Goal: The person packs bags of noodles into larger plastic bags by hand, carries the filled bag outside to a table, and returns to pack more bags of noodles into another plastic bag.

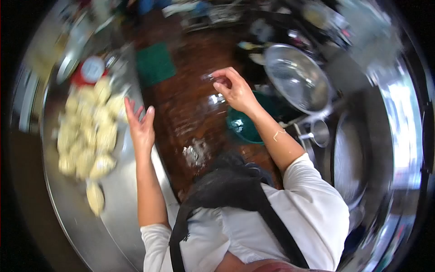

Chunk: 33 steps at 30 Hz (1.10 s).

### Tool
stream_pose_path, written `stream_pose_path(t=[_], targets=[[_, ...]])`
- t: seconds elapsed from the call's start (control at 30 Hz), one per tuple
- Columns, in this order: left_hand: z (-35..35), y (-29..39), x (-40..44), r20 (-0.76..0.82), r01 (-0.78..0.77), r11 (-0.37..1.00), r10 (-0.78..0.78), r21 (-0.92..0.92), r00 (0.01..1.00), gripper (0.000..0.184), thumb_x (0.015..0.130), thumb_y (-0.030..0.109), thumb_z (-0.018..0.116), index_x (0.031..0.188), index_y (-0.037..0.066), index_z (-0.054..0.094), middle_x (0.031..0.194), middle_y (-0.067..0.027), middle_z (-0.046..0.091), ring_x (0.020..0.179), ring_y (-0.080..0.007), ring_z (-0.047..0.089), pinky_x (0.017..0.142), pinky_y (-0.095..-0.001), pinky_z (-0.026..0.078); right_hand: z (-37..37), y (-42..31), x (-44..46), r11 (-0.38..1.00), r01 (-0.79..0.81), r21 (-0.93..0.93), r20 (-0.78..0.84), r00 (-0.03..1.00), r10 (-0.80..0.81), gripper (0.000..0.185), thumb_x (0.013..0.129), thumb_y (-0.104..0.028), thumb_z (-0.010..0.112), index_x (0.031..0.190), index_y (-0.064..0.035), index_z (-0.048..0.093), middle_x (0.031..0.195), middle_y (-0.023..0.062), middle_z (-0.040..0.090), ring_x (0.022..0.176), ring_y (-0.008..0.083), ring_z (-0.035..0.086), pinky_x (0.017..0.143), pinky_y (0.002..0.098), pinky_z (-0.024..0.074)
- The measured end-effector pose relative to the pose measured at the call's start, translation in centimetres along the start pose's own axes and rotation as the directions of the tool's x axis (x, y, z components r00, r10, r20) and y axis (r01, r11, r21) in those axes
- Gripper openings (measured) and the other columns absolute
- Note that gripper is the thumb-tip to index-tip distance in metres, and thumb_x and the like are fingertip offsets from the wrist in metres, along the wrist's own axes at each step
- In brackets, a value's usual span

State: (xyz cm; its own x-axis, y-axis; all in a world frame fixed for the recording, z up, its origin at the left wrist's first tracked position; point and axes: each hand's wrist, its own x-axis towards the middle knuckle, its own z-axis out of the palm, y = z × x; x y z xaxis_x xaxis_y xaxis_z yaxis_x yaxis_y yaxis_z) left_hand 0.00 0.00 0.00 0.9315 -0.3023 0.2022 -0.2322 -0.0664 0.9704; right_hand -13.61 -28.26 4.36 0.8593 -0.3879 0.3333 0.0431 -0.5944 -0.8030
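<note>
My left hand (142, 131) is raised over the edge of the steel table, its fingers apart and nothing in it. Beside it on the table lies a heap of pale yellow, oblong lumps (86, 131) that look wrapped in clear plastic. One such lump (95, 198) lies apart from the heap, nearer to me. My right hand (238, 93) hangs over the floor, fingers curved and the thumb apart from them. A small shiny spot shows by its fingertips; whether it is an object or floor glare is unclear. A pale strand (278, 134) clings to my right forearm.
A red scale with a round white dial (93, 69) stands behind the heap on the steel table (122, 226). To the right are a large metal bowl (297, 77), a green basin (244, 124) and a wide pan (351, 158). A green mat (155, 64) lies on the wet brown floor (190, 99).
</note>
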Motion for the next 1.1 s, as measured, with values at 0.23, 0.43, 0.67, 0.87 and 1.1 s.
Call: stream_pose_path(t=[0.23, 0.43, 0.67, 0.87, 1.1], targets=[[20.5, 12.6, -0.7, 0.382, -0.182, 0.978, 0.208, -0.104, 0.901, 0.083, 0.096, 0.014, 0.065, 0.16, 0.008, 0.013, 0.157, -0.0234, 0.03, 0.131, -0.0323, 0.049, 0.105, -0.0405, 0.045, -30.6, 3.7, -4.4, 0.96, -0.077, -0.271, -0.759, 0.631, -0.163, 0.029, 0.086, -0.012, 0.071, 0.114, -0.0038, 0.065, 0.103, 0.0114, 0.062, 0.091, 0.0234, 0.062, 0.081, 0.0353, 0.0528], [35.5, 17.9, -5.2, 0.542, -0.23, 0.952, 0.305, -0.204, 0.783, 0.087, 0.094, 0.014, 0.067, 0.16, 0.012, 0.012, 0.157, -0.0231, 0.032, 0.126, -0.0317, 0.055, 0.101, -0.0398, 0.048, -51.0, 10.7, -5.1, 0.84, -0.267, -0.473, -0.772, 0.585, -0.249, 0.056, 0.087, -0.025, 0.069, 0.134, 0.0021, 0.054, 0.136, 0.0271, 0.055, 0.124, 0.0372, 0.056, 0.103, 0.0416, 0.0459], [46.7, 20.2, -10.0, 0.613, -0.242, 0.962, 0.269, -0.129, 0.743, 0.09, 0.093, 0.014, 0.067, 0.161, 0.012, 0.007, 0.157, -0.0253, 0.029, 0.125, -0.0347, 0.055, 0.1, -0.0428, 0.049, -62.1, 18.9, -3.8, 0.545, -0.658, -0.519, -0.855, 0.415, -0.312, 0.105, 0.085, -0.039, 0.07, 0.155, 0.0085, 0.007, 0.162, 0.0314, 0.007, 0.151, 0.0462, 0.008, 0.119, 0.0634, 0.0106], [51.0, 21.2, -11.4, 0.62, -0.193, 0.979, 0.193, -0.069, 0.761, 0.089, 0.094, 0.014, 0.066, 0.161, 0.013, 0.007, 0.157, -0.0253, 0.03, 0.123, -0.0334, 0.057, 0.1, -0.0434, 0.05, -60.3, 18.8, -5.0, 0.604, -0.337, -0.722, -0.692, 0.369, -0.621, 0.103, 0.082, -0.033, 0.072, 0.156, 0.0048, 0.011, 0.162, 0.0296, 0.011, 0.15, 0.0465, 0.011, 0.119, 0.0638, 0.0132], [53.7, 23.1, -12.2, 0.65, -0.197, 0.98, 0.169, -0.031, 0.741, 0.089, 0.095, 0.013, 0.066, 0.161, 0.014, 0.007, 0.157, -0.0242, 0.031, 0.119, -0.0293, 0.06, 0.097, -0.0421, 0.052, -71.6, 22.3, -9.1, 0.724, -0.395, -0.566, -0.823, 0.226, -0.52, 0.041, 0.085, -0.013, 0.067, 0.124, -0.0016, 0.06, 0.119, 0.0227, 0.064, 0.104, 0.0348, 0.067, 0.084, 0.0424, 0.0535]])
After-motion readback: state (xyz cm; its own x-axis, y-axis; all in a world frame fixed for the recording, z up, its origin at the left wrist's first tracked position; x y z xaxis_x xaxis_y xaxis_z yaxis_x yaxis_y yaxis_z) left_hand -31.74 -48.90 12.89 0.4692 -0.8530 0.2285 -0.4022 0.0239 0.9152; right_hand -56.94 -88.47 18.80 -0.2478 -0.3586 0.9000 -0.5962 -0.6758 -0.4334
